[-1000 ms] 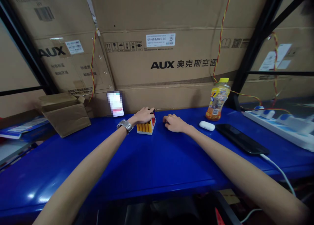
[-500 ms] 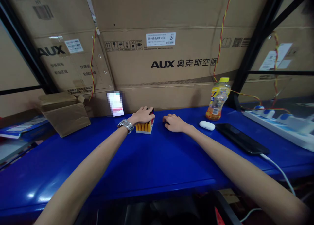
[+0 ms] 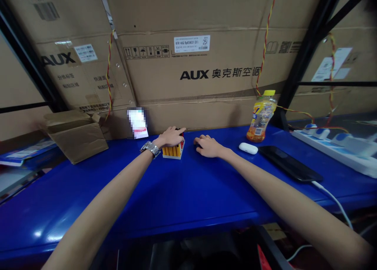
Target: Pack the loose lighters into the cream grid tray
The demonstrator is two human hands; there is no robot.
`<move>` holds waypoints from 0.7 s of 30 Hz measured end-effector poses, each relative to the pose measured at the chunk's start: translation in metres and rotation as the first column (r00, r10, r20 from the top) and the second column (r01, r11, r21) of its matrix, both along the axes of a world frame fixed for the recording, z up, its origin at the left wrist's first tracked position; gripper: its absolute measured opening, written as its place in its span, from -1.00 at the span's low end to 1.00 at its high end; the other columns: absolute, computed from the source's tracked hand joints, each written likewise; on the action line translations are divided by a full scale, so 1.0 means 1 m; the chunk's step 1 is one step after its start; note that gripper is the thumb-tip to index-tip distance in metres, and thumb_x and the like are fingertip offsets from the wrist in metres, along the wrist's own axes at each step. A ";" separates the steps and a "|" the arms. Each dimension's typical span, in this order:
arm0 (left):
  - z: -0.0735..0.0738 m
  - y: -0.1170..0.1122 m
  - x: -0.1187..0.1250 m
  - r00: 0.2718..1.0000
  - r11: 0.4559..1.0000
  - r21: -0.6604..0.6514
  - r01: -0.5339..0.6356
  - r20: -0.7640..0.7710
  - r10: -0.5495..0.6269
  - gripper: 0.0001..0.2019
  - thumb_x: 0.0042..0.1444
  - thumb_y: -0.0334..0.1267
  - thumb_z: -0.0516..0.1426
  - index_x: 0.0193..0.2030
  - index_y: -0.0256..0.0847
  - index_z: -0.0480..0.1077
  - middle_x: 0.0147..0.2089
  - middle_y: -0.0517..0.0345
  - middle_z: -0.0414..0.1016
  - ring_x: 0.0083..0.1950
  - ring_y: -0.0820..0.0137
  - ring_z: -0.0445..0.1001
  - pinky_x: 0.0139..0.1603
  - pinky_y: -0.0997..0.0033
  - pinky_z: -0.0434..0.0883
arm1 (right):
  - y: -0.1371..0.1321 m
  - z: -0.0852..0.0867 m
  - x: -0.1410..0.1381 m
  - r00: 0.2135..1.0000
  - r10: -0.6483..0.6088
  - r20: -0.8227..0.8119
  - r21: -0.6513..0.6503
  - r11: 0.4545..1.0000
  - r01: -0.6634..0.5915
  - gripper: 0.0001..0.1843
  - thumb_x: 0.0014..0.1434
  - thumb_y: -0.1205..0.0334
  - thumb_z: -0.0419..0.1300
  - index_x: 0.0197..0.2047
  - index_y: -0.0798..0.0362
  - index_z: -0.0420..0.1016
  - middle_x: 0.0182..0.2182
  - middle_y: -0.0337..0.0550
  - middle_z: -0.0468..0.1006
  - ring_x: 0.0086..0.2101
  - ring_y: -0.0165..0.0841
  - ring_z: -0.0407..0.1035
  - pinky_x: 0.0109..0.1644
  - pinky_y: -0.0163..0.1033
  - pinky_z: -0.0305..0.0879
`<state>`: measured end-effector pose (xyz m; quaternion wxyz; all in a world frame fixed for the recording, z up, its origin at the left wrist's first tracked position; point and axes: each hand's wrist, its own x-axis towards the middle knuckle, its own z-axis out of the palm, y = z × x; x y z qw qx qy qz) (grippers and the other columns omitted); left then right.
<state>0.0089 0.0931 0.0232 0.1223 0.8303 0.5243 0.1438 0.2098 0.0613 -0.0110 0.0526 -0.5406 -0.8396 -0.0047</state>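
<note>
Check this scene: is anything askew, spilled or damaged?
The small carton at the left looks odd: it appears tilted and creased, though lens distortion may exaggerate the tilt. I see no spill. The left hand partly hides the yellow sticks, so I can't judge those.

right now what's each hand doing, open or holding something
Left hand: over the yellow pieces, grip can't be told.
Right hand: loosely curled, no held object visible, underside hidden.
</note>
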 end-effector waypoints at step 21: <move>-0.026 -0.015 -0.056 0.529 0.887 -0.443 0.132 0.788 0.315 -0.24 0.11 -0.15 0.10 0.43 -0.09 -0.09 0.21 0.02 0.41 0.13 0.21 0.44 0.16 0.22 0.31 | -0.004 -0.012 -0.026 0.939 0.157 -0.307 -0.092 0.977 -0.193 0.26 -0.06 -0.44 0.12 0.43 0.23 -0.27 0.35 0.34 -0.05 0.29 0.18 -0.09 0.26 0.25 -0.07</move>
